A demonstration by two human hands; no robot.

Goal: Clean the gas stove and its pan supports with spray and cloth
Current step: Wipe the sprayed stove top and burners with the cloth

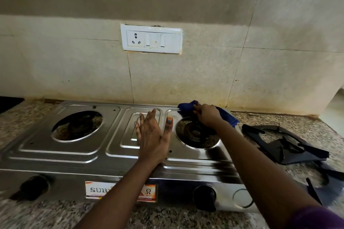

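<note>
- Stainless-steel two-burner gas stove [74,156] standing on a speckled granite counter [167,215], back edge close to the tiled wall [83,72].
- Left hand [151,135] laid flat on the stove's middle panel, fingers straight and spread, thumb pointing toward the right burner opening [197,134]; grasping nothing, palm pressed to the metal, forearm reaching in from the counter's front edge.
- Right hand [207,115] at the stove's back right corner, fingers curled round a crumpled dark blue cloth [226,115]; cloth lying against the steel just behind the right burner opening, part of it trailing toward the stove's right edge.
- Right forearm crossing over the stove's front right corner, a purple sleeve [314,217] showing at the lower right.
- Both round burner openings bare, no supports on them: dark burner heads visible inside, left burner opening [77,125] showing the speckled counter beneath.
- Two black metal pan supports [286,147] stacked askew on the counter just beside the stove's right edge, clear of the steel top.
- Two black control knobs on the stove's front face, left knob [31,188] blurred, right knob [204,198] sharper, with an orange-and-white brand label [96,189] between them, partly hidden by the left forearm.
- White switch plate with one socket and two rocker switches [151,38] mounted on the wall above the stove's middle.
- Brownish stains along the tile joints near the counter's back edge.
</note>
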